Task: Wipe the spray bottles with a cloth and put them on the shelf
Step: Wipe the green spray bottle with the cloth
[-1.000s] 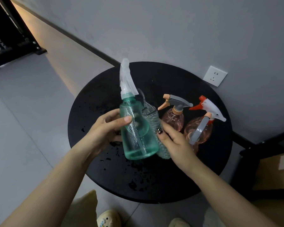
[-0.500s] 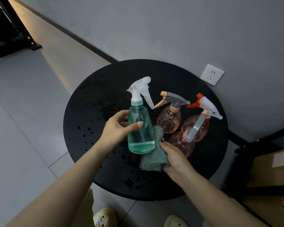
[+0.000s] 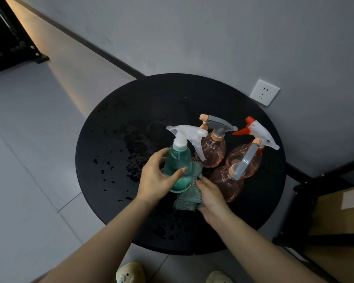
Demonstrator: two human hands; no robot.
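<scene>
Gripping the green spray bottle (image 3: 177, 168) round its body, the left hand (image 3: 155, 180) holds it upright above the round black worktop (image 3: 119, 139), thumb across the front, fingers curled behind. Its clear white trigger head points right. Right hand (image 3: 209, 194) has its grip closed on a bunched grey-green cloth (image 3: 189, 193), pressed against the bottle's lower right side.

3 pink bottles crowd just right of the hands: a grey-topped pink bottle (image 3: 212, 149) behind the green one's trigger, a red-and-white-topped pink bottle (image 3: 244, 158) further right, and a tilted pink bottle (image 3: 228, 182) with a grey trigger, close beside the right hand, contact unclear. They block the right side of the worktop.

Water drops (image 3: 110, 170) spot the left part of the worktop. A white wall socket (image 3: 264, 92) sits on the grey wall behind. Black shelf frame (image 3: 315, 180) and a cardboard box (image 3: 339, 211) stand at right. 2 pale slippers (image 3: 130, 272) show at the bottom edge, on grey floor tiles (image 3: 29, 160).
</scene>
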